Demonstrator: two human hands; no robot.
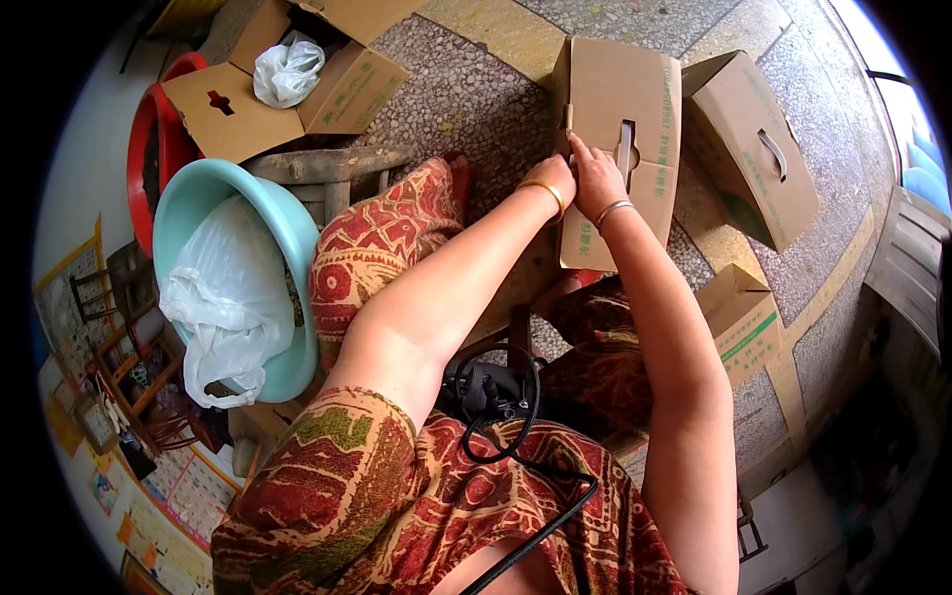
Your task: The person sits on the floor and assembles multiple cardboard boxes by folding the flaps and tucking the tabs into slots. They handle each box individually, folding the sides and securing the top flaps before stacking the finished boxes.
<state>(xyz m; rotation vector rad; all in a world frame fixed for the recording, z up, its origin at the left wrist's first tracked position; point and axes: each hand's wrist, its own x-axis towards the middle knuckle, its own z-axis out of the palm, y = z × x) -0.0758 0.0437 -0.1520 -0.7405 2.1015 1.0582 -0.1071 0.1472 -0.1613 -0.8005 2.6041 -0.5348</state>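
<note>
Now both hands met on a cardboard box's near-left edge.

Closest in, the left hand (552,178) and right hand (597,178) pressed side by side, fingers closed on the flap of the brown box (620,129) at about one o'clock. At three o'clock two more cartons (756,149) crowded its right side; bare speckled stone floor (466,99) lay open leftward. At nine o'clock sat a teal basin (288,223), an open carton (248,109) beyond it.
</note>
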